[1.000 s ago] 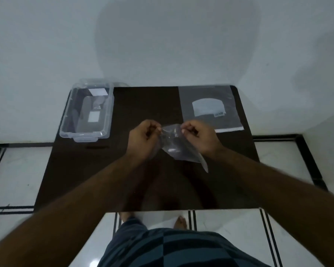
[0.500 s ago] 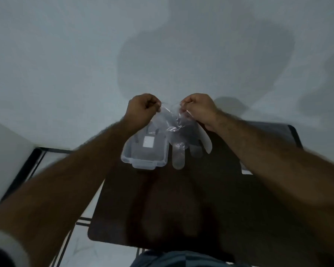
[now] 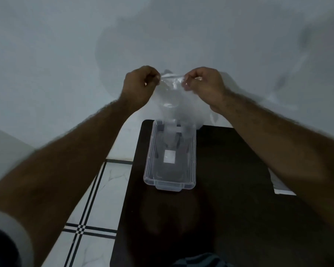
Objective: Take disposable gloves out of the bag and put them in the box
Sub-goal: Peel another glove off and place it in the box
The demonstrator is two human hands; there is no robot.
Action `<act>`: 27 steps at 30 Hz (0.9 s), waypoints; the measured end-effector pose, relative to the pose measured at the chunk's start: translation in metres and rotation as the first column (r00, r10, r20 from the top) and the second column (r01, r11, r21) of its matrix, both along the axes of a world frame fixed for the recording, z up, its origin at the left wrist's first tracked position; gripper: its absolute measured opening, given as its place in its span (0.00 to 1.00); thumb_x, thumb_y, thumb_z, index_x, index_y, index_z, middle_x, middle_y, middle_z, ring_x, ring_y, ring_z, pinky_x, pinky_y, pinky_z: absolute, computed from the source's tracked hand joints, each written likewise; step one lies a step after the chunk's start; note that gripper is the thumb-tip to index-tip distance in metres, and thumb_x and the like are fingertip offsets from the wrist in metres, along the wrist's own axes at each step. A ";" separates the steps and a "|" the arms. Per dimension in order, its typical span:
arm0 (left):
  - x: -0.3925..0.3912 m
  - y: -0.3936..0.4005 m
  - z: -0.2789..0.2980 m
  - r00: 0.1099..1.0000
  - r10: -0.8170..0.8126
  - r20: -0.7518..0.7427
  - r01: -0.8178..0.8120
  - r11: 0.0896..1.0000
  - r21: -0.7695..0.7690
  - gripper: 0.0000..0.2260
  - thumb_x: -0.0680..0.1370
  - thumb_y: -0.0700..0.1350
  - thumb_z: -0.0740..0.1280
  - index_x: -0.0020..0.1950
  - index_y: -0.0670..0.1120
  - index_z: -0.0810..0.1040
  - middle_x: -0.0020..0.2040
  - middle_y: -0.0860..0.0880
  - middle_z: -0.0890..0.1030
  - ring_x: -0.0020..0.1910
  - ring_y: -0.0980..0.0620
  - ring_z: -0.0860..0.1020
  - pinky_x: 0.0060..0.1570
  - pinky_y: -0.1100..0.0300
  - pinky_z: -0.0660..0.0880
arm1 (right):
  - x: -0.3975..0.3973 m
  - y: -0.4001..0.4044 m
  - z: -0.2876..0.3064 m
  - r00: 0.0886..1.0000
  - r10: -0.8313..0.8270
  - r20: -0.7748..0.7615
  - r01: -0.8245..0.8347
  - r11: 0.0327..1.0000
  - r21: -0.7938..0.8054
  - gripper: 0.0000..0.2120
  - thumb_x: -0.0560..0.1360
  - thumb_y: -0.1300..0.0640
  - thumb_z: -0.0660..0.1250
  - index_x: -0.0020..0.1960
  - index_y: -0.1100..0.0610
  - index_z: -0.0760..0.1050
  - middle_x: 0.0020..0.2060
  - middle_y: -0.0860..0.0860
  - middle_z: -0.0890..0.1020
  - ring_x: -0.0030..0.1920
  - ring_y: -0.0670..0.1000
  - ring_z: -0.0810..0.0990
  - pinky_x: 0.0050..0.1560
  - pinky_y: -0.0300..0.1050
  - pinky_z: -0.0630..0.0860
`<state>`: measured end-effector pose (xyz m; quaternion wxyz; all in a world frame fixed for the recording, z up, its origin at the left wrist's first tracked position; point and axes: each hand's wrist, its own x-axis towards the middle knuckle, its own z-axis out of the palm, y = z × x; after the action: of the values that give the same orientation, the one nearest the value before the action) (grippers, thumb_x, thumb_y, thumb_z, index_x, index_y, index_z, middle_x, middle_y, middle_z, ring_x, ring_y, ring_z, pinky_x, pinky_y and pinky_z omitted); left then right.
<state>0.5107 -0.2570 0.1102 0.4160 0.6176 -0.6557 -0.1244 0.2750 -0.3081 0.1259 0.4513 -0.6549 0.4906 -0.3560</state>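
Quick count first: two hands, one glove as far as I can tell, one box, one table, and a sliver of one bag.

The left hand [image 3: 140, 84] and right hand [image 3: 202, 83] are both up in front of the pale wall [image 3: 66, 45], each curled into a loose fist with thumb and fingertips pinched tight on the top edge of a clear disposable glove [image 3: 172, 93]. The cuff is stretched flat between the two pinches, and the rest of the film hangs straight down from there. It's see-through against a grey wall and a bit blurry, so it could be more than one layer stuck together, honestly can't say for sure. The lower end of it dangles over the far end of the box, and I can't tell if it actually touches the rim or just hangs in front of it.

The box [image 3: 149, 170] is one clear plastic tub, open, sitting on the left part of the dark table [image 3: 229, 189], long side running away from the camera, with a little latch tab on the near end. There's one white square sticker on its bottom, and what looks like a second whitish patch near the far end behind the glove. No readable print on either.

The bag [image 3: 281, 189] only peeks out as a pale edge under the right forearm, lying flat on the table's right side. No brand or text visible there either.

Tiled floor [image 3: 96, 199] with black lines shows left of the table.
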 end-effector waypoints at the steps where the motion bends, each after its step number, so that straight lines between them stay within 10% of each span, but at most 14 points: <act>1: 0.004 0.003 0.001 0.999 -0.033 -0.006 0.032 0.998 -0.058 0.06 0.84 0.43 0.69 0.55 0.44 0.86 0.48 0.51 0.87 0.46 0.61 0.84 0.50 0.64 0.81 | 0.000 0.003 0.001 0.999 0.029 0.034 -0.029 1.000 0.011 0.01 0.80 0.60 0.74 0.50 0.56 0.84 0.47 0.51 0.89 0.46 0.49 0.89 0.42 0.34 0.78; 9: 0.020 0.051 -0.028 0.941 -0.220 0.258 0.267 0.950 -0.162 0.08 0.85 0.43 0.68 0.57 0.41 0.86 0.50 0.46 0.89 0.46 0.46 0.85 0.51 0.48 0.81 | -0.017 0.037 -0.039 0.972 0.230 -0.045 -0.232 0.972 -0.043 0.04 0.81 0.62 0.73 0.54 0.56 0.85 0.51 0.49 0.88 0.55 0.46 0.87 0.62 0.38 0.80; 23: 0.022 0.091 -0.144 0.769 -0.376 0.517 0.361 0.923 0.134 0.14 0.83 0.50 0.62 0.55 0.44 0.86 0.45 0.46 0.87 0.43 0.42 0.85 0.52 0.48 0.76 | -0.032 0.068 -0.150 0.812 0.410 -0.414 -0.443 0.896 0.019 0.07 0.81 0.59 0.72 0.58 0.58 0.86 0.52 0.49 0.88 0.54 0.42 0.85 0.56 0.28 0.77; 27: 0.018 0.102 -0.169 0.693 -0.449 0.564 0.408 0.890 0.206 0.16 0.82 0.50 0.61 0.55 0.45 0.86 0.44 0.47 0.88 0.43 0.44 0.85 0.55 0.47 0.77 | -0.038 0.077 -0.169 0.675 0.456 -0.580 -0.561 0.828 -0.002 0.08 0.81 0.58 0.72 0.59 0.56 0.85 0.54 0.50 0.88 0.54 0.48 0.86 0.60 0.45 0.82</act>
<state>0.5287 -0.1548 -0.0585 0.1272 0.4680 -0.8737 -0.0381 0.2375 -0.2313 -0.0432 0.3086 -0.8778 0.3628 -0.0521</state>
